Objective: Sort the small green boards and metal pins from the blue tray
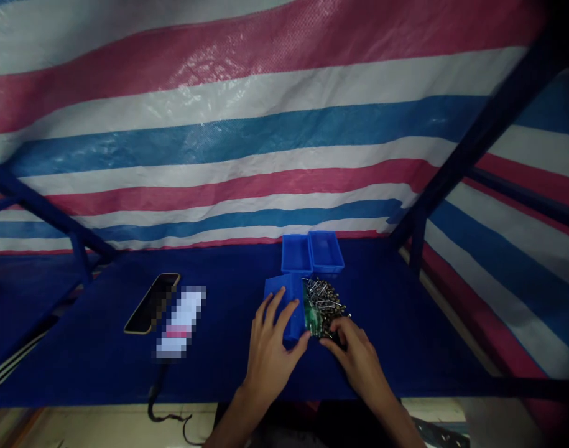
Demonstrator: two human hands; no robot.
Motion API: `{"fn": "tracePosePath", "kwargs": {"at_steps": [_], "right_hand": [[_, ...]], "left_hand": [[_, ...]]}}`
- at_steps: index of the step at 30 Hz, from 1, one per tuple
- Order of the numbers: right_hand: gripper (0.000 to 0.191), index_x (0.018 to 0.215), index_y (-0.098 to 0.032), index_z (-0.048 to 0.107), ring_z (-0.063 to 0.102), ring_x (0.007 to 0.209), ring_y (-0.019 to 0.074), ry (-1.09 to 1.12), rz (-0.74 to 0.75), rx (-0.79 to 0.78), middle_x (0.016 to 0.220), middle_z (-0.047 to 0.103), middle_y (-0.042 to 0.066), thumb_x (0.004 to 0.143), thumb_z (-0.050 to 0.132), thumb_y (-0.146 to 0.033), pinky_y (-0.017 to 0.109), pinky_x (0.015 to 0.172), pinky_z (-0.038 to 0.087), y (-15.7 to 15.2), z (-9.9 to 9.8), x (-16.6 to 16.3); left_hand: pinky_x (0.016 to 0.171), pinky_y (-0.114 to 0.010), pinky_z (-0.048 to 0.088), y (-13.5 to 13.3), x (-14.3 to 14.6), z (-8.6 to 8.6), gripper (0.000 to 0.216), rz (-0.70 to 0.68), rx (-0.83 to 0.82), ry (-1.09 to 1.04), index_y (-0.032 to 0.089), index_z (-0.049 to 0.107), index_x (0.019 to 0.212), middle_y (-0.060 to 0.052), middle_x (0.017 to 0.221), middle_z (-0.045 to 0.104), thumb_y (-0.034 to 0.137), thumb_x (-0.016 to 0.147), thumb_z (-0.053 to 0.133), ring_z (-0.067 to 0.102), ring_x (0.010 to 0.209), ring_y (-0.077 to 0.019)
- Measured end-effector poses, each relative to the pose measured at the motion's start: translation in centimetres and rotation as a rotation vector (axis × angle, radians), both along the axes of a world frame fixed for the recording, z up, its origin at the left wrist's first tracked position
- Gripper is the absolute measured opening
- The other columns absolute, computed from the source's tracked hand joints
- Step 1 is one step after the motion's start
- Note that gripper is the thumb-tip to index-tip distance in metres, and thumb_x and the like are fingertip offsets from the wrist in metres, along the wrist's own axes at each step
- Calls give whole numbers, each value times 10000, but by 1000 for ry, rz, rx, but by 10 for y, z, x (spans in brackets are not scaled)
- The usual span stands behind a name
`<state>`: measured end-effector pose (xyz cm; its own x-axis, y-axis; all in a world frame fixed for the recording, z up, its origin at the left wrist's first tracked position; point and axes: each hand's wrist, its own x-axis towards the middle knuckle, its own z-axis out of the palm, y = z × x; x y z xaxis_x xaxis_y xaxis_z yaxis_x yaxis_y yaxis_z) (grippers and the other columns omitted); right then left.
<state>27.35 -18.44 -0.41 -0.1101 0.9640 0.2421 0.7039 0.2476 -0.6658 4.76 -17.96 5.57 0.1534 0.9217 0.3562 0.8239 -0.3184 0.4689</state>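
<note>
Both hands worked near the front edge of the blue-covered table (102, 348). One, the left hand (270, 348), lay spread flat on a small blue bin (284, 298), fingers open, steadying rather than gripping it. Its partner, the right hand (354, 351), had fingertips pinched loosely at the near edge of a pile of small metal parts (324, 302) (screws, probably), though whether it held one I could not tell. Picking one piece at a time, with the bin held firm, would likely prevent scattering. Two empty blue bins (312, 254) sat behind; a phone (152, 303) lay well apart, leftward.
</note>
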Motion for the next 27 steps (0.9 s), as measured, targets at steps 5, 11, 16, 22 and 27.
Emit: {"fn": "tracePosePath", "kwargs": {"at_steps": [5,11,16,22,27], "right_hand": [[296,1064,-273,590,632,774,230,6,-3,-67,830,620,1,1029,612,-566,356,741,509,-1,-4,2],[273,1057,-277,604,630,776,226,5,-18,-92,819,622,-9,1006,667,-538,343,747,502,-1,-4,2],[270,1036,-279,609,628,752,226,4,-28,-73,790,616,-13,1007,657,-542,337,723,498,-1,-1,1],[294,1049,-280,607,626,754,224,8,-24,-61,801,614,-7,1009,641,-569,347,738,498,-2,-3,2],[297,1070,-279,617,625,741,218,2,-39,-65,793,606,-12,1000,651,-566,341,734,505,-2,-5,2]], "left_hand": [[1208,-566,441,-4,-13,3,580,18,39,-105,352,501,1529,-56,1665,416,312,985,697,392,1523,-326],[1216,-567,428,-7,-33,-1,560,60,23,-261,364,507,1520,-65,1638,439,327,991,689,435,1498,-311],[1223,-551,421,-9,-47,-6,534,113,-8,-446,339,554,1489,-81,1616,455,365,977,704,471,1479,-312],[1227,-502,422,-5,-61,-8,509,233,-2,-760,301,583,1457,-82,1568,521,468,986,678,478,1475,-313],[1066,-441,573,8,-77,-13,589,326,-49,-1232,323,534,1475,-82,1509,565,618,974,633,607,1338,-296]]}}
